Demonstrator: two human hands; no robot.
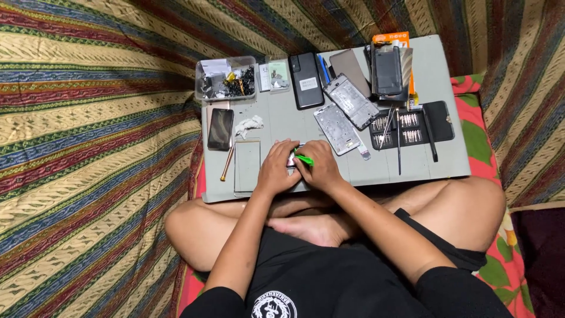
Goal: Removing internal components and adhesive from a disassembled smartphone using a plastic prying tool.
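The person sits cross-legged with a grey work board resting across the knees. Both hands meet at the near edge of the board over a small device, which is mostly hidden beneath the fingers; only a pale sliver of it shows between them. The left hand lies curled over the device from the left and pins it to the board. The right hand is closed in a narrow pinch on a green pry tool, whose tip points at the edge of the device. Judging by the layout, disassembly work is well under way: two bare phone frames lie open in the middle of the board, a black phone rests face down behind them, and a clear tray at the far left corner holds small loose parts. A dark phone and a flat panel lie to the left of the hands, with a crumpled white scrap and a thin brown stick close by. A black case of screwdriver bits lies open to the right, with a slim driver laid across it. The piece in hand appears not yet separated; whether any seam has opened cannot be told.
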